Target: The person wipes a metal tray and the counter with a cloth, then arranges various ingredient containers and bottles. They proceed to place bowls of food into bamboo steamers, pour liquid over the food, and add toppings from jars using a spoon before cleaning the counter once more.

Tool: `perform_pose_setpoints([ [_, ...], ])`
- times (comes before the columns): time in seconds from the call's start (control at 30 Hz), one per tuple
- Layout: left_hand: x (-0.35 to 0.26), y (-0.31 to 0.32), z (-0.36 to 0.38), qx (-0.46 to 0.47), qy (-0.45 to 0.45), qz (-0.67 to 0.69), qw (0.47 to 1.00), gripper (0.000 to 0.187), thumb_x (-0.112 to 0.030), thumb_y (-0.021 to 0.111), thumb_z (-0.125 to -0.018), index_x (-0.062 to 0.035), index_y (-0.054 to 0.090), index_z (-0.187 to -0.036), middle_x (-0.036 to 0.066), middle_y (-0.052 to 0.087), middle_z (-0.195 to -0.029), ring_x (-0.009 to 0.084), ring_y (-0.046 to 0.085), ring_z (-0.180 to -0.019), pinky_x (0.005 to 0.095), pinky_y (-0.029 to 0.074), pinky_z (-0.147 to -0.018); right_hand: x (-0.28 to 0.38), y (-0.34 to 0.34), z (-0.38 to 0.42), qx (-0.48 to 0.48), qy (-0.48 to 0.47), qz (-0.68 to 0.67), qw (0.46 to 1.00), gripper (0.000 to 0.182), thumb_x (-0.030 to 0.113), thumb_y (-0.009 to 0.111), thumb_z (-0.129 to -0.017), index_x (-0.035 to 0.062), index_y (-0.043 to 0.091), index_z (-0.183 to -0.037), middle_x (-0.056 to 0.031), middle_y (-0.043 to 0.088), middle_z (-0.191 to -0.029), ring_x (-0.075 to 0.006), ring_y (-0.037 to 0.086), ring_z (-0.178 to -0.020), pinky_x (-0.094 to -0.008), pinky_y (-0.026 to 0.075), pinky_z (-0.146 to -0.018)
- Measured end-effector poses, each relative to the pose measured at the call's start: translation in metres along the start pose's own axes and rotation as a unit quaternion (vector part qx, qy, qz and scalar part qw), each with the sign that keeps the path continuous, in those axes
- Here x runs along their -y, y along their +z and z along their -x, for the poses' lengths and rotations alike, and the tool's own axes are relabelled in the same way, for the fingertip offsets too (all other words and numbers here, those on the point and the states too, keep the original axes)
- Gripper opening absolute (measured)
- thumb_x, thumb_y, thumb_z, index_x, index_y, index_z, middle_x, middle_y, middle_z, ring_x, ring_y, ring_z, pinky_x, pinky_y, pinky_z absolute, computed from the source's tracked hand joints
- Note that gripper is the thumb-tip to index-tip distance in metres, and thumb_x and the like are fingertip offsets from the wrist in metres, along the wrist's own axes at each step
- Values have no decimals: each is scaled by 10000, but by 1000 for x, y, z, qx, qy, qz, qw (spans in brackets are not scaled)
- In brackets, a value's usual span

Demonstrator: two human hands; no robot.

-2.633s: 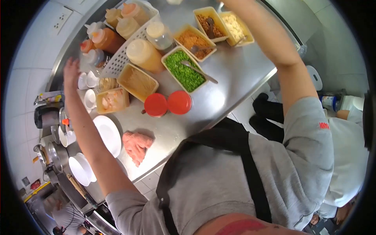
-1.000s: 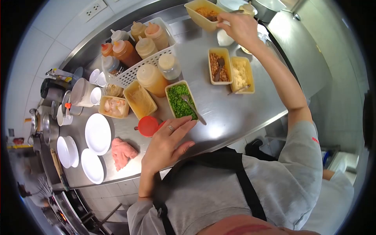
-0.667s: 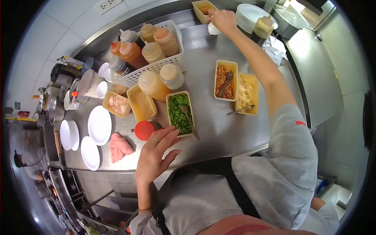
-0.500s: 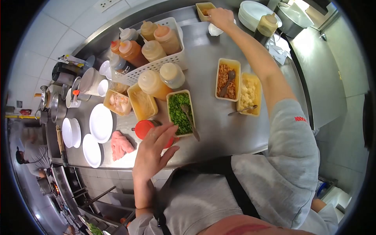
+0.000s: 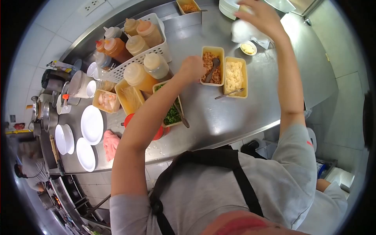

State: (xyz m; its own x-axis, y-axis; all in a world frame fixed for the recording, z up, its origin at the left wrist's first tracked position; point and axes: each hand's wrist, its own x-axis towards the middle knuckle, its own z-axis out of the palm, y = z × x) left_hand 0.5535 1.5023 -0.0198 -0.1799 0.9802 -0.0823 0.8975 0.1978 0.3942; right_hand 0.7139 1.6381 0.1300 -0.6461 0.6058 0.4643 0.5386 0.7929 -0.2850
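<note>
Beside the tub of brown shredded food, my left hand has its fingers curled together at the tub's left edge; what they hold, if anything, is hidden. A dark spoon rests in that tub. At the upper right, my right hand reaches near the stacked plates, above a blurred white item; its grip is unclear. A small dish of pale yellow food lies below it. To the right of the brown food stands a tub of pale crumbly food with a spoon.
Squeeze bottles fill a white perforated basket. My left forearm crosses a tub of chopped greens. White plates and a pink cloth lie at left. Another person works at far left.
The view has shifted. My left hand has moved from beside the greens to the brown food. My right hand has left the far orange-food tub and moved right, toward the plates.
</note>
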Motion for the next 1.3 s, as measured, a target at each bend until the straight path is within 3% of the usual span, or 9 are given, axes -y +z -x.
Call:
perform_pose_setpoints([
  [0.3,11,-116,-57,-43,-27,47,998,157,-122,566,-667,20,631,-650,160,614,-589,205,639,-524,306,520,-508,-77,-7,204,-38,279,-94,955,369,303,653,-744,33,619,-994,-137,647,-861,-232,607,-761,-310,446,-697],
  [0.53,82,-163,-160,-93,-170,-60,979,156,-102,533,-741,1,635,-799,113,649,-691,204,639,-534,293,533,-480,-55,38,292,-31,402,-242,882,242,209,647,-772,11,628,-911,-15,566,-682,-71,489,-636,-208,389,-587],
  [0.73,134,-142,-218,-101,-195,-163,962,173,-149,545,-777,-40,643,-869,90,650,-688,177,638,-544,286,509,-457,-69,71,321,-199,332,-329,861,136,120,584,-826,-5,607,-875,0,556,-693,-56,482,-633,-196,380,-565],
  [0.8,136,-142,-226,-71,-320,-9,945,192,-140,547,-778,-41,639,-914,90,656,-748,184,643,-570,296,518,-473,-67,73,323,-201,322,-320,868,133,120,563,-845,-10,592,-859,2,540,-651,-51,480,-594,-192,372,-531],
  [0.93,171,-123,-252,-105,-308,52,944,201,-105,523,-777,-29,633,-926,96,657,-826,194,645,-605,326,530,-513,-66,74,323,-210,314,-274,885,132,113,554,-843,-13,590,-837,-2,540,-639,-55,478,-583,-198,375,-529],
  [1.03,187,-120,-261,96,-200,-72,972,199,-69,522,-763,-20,628,-925,107,648,-886,213,647,-683,351,540,-581,-63,71,318,-201,325,-279,881,127,107,546,-841,-11,593,-828,1,538,-639,-53,475,-587,-196,373,-531],
  [1.1,173,-121,-245,24,-226,204,952,255,-36,537,-754,4,544,-1005,117,614,-885,243,626,-743,389,540,-631,-58,68,314,-201,355,-275,871,88,56,566,-785,-27,592,-777,-35,580,-657,-71,515,-615,-215,413,-569],
  [1.2,146,-165,-212,-63,-231,85,967,264,-116,579,-754,-5,530,-989,100,602,-875,219,603,-705,384,525,-656,-60,72,313,-195,344,-230,889,136,111,542,-847,-9,591,-806,4,542,-658,-55,467,-606,-191,377,-551],
  [1.3,202,-229,-218,-76,-6,-154,985,443,-255,556,-785,-22,483,-1155,69,563,-866,172,506,-603,336,476,-532,-63,78,316,-211,349,-254,877,136,110,542,-849,-8,587,-799,-1,542,-674,-57,460,-618,-194,378,-561],
])
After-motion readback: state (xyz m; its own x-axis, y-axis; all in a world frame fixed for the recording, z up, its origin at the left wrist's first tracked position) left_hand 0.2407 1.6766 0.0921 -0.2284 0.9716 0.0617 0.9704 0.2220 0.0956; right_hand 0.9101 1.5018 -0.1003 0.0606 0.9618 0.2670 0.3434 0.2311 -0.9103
